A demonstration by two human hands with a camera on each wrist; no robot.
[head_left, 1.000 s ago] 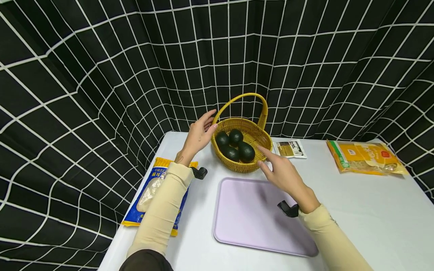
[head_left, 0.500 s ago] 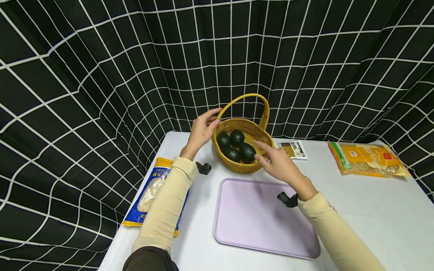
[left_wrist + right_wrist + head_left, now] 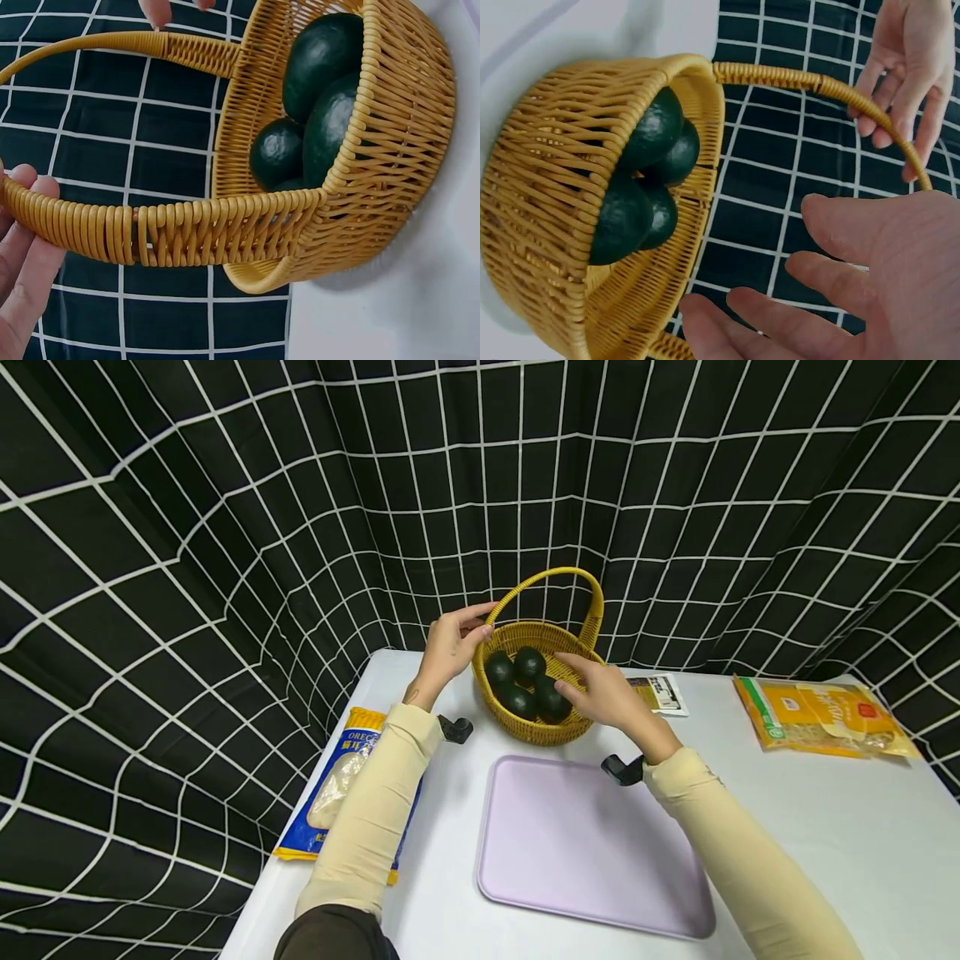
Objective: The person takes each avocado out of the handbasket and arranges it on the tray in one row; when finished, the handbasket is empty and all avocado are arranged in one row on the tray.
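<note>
The yellow wicker basket [image 3: 525, 731] stands at the back middle of the table, its tall arched handle [image 3: 225, 229] upright. Several dark green avocados [image 3: 552, 699] lie together in its left part. My left hand [image 3: 450, 647] pinches the handle's left side between thumb and fingers; in the right wrist view that left hand [image 3: 922, 56] appears across the handle. Over the basket's right rim hovers my right hand [image 3: 606, 695], its fingers extended and spread, holding nothing. The right wrist view shows this right hand [image 3: 877, 277] apart from the avocados.
A lilac tray [image 3: 592, 852] lies in front of the basket. To the left is a blue and yellow bag [image 3: 341, 793], partly under my left forearm. A small sachet [image 3: 663, 695] and an orange packet [image 3: 825, 718] lie to the right. A black gridded curtain [image 3: 555, 468] hangs behind.
My left hand has moved right onto the handle and taken hold of it. My right hand has shifted slightly left and up, over the basket's right side. The basket stays on the table.
</note>
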